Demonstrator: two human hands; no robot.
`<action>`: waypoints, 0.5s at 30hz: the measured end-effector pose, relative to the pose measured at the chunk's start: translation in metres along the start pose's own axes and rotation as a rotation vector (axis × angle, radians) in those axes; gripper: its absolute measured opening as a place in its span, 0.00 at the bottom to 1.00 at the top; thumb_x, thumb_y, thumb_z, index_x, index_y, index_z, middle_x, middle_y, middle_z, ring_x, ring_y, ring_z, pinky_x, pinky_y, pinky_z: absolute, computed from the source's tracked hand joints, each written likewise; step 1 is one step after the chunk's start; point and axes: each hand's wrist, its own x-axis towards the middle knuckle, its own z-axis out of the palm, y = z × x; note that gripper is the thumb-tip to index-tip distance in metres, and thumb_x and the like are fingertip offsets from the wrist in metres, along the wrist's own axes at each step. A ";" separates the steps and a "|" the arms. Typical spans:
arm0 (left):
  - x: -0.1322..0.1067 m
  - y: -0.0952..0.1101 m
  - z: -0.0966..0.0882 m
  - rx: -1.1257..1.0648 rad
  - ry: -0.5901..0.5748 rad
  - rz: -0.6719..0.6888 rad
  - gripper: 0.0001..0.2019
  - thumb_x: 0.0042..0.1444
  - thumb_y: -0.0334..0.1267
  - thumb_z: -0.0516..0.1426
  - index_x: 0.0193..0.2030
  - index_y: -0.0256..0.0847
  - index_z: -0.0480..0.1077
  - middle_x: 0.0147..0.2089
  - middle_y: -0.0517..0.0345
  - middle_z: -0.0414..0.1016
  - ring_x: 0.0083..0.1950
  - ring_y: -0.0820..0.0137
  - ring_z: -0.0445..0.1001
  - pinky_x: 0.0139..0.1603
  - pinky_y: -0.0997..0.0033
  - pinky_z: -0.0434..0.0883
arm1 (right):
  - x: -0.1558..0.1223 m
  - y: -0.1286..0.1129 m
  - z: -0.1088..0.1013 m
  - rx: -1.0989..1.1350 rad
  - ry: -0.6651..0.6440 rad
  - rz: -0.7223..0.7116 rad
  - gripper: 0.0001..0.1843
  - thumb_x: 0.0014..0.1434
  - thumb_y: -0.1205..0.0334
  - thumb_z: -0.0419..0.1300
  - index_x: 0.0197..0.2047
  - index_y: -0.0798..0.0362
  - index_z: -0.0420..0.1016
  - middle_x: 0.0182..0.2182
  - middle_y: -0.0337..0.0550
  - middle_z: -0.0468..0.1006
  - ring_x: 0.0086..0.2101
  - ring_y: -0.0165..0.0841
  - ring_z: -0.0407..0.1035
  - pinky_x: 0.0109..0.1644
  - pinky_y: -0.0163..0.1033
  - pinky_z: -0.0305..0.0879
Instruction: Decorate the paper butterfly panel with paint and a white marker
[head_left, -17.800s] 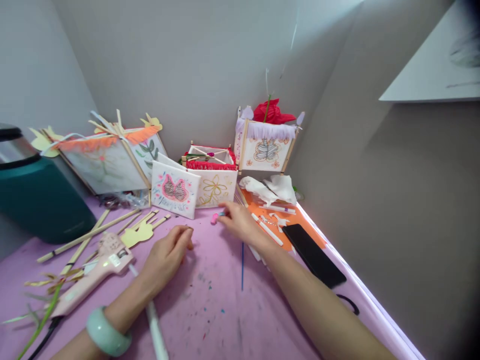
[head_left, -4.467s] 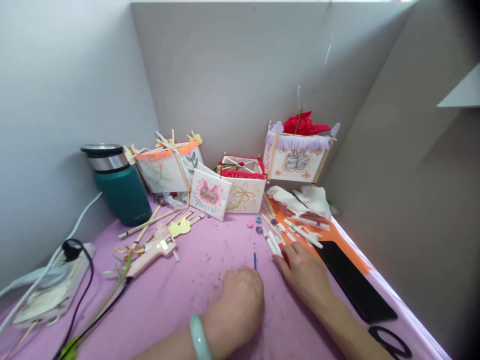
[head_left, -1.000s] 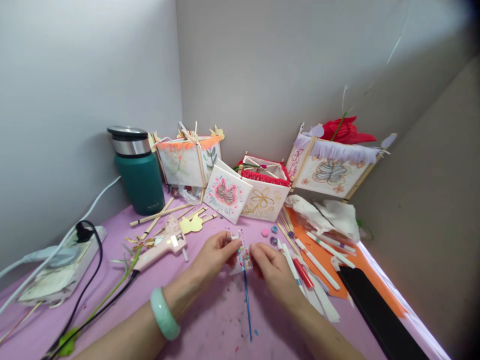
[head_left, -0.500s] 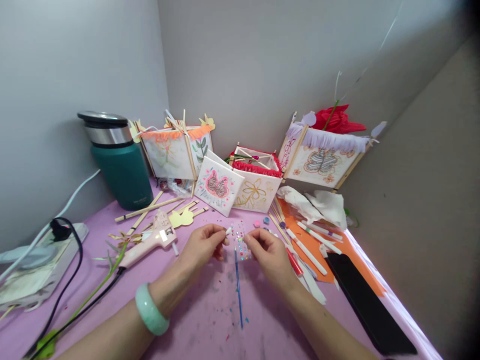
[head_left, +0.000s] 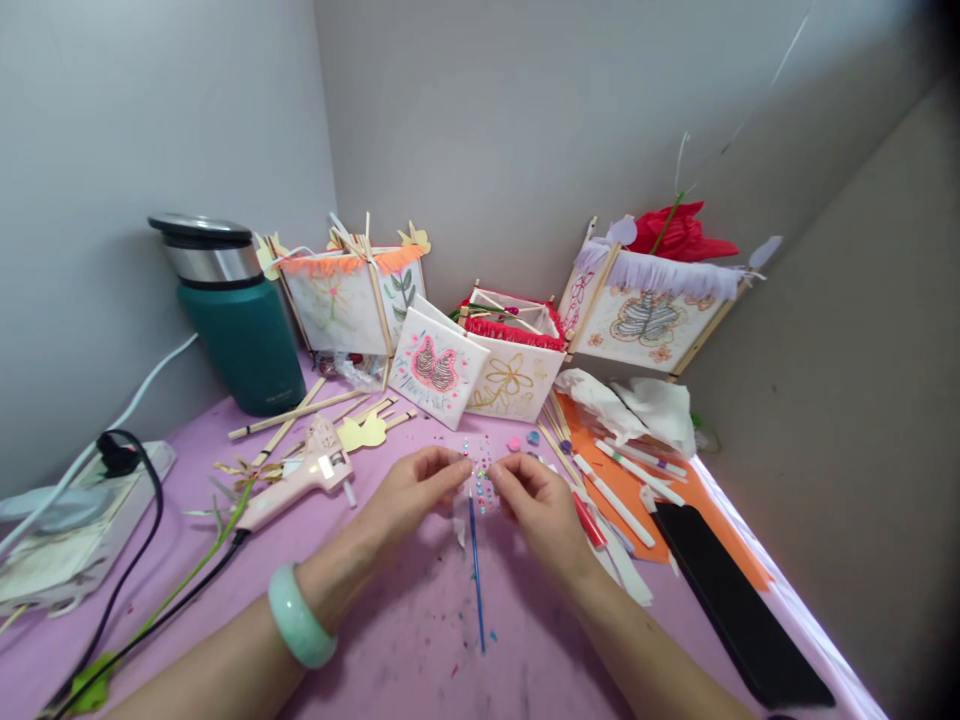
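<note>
A small clear sheet of coloured rhinestone stickers (head_left: 482, 478) is between my hands, above the purple table covering. My right hand (head_left: 534, 495) pinches its right edge between thumb and fingers. My left hand (head_left: 424, 490) is closed at the sheet's left edge, thumb against forefinger. From under its fingers hangs a thin white scrap (head_left: 460, 528), perhaps paper; the hold on it is partly hidden. Below the sheet lies a slim blue paintbrush (head_left: 478, 590), pointing away from me. A pale green bangle (head_left: 300, 617) circles my left wrist.
Decorated lantern-like boxes (head_left: 337, 305) stand along the wall. On the left are a teal tumbler (head_left: 244, 345), glue gun (head_left: 300, 485), wooden sticks (head_left: 281, 418) and power strip (head_left: 112, 530). Markers (head_left: 615, 500), orange paper (head_left: 720, 530) and a black phone (head_left: 739, 600) lie right.
My left fingers have moved slightly right, up to the sheet's edge. The white scrap, earlier at the fingertips, now hangs below them. My right hand has barely moved.
</note>
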 end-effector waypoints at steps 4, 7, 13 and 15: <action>-0.001 -0.001 0.000 -0.012 -0.006 0.002 0.13 0.48 0.45 0.62 0.23 0.38 0.68 0.20 0.64 0.64 0.22 0.76 0.62 0.25 0.75 0.60 | -0.002 0.002 0.002 0.020 -0.047 0.028 0.18 0.58 0.48 0.57 0.26 0.53 0.67 0.18 0.32 0.61 0.20 0.26 0.55 0.24 0.33 0.52; 0.000 -0.002 -0.002 -0.041 0.042 0.027 0.13 0.49 0.44 0.62 0.23 0.38 0.67 0.19 0.65 0.63 0.21 0.78 0.61 0.24 0.76 0.58 | -0.002 0.006 0.004 -0.014 -0.099 0.017 0.19 0.58 0.46 0.57 0.26 0.53 0.68 0.19 0.33 0.62 0.21 0.26 0.55 0.25 0.33 0.53; 0.000 -0.003 -0.002 -0.050 0.017 -0.006 0.14 0.51 0.46 0.61 0.26 0.37 0.67 0.19 0.64 0.65 0.21 0.77 0.62 0.24 0.76 0.58 | -0.004 0.009 0.007 -0.072 -0.118 -0.014 0.18 0.56 0.49 0.59 0.25 0.54 0.68 0.19 0.34 0.63 0.22 0.26 0.55 0.26 0.33 0.52; 0.001 -0.006 -0.002 -0.043 0.007 -0.012 0.14 0.51 0.46 0.61 0.26 0.37 0.67 0.19 0.63 0.65 0.21 0.77 0.63 0.24 0.76 0.57 | -0.005 0.010 0.008 -0.042 -0.134 0.007 0.19 0.57 0.47 0.58 0.25 0.54 0.68 0.19 0.34 0.62 0.22 0.26 0.55 0.25 0.33 0.52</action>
